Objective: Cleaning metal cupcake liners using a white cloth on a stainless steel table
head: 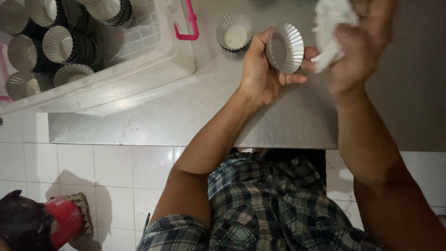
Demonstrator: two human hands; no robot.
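My left hand (pixel 260 69) grips a small fluted metal tart mould (pixel 285 48) by its rim, tilted on edge above the steel counter (pixel 186 111). My right hand (pixel 360 46) is closed around a crumpled white cloth (pixel 329 28), which sits right beside the mould's open side. The right hand is blurred. A second fluted mould (pixel 234 31) stands upright on the counter just left of my left hand.
A white plastic crate (pixel 153 56) with a pink handle (pixel 186 23) holds several stacked fluted moulds (pixel 60 44) at the upper left. Below the counter edge lies a white tiled floor (pixel 93 172). A red and dark object (pixel 42 221) sits at the lower left.
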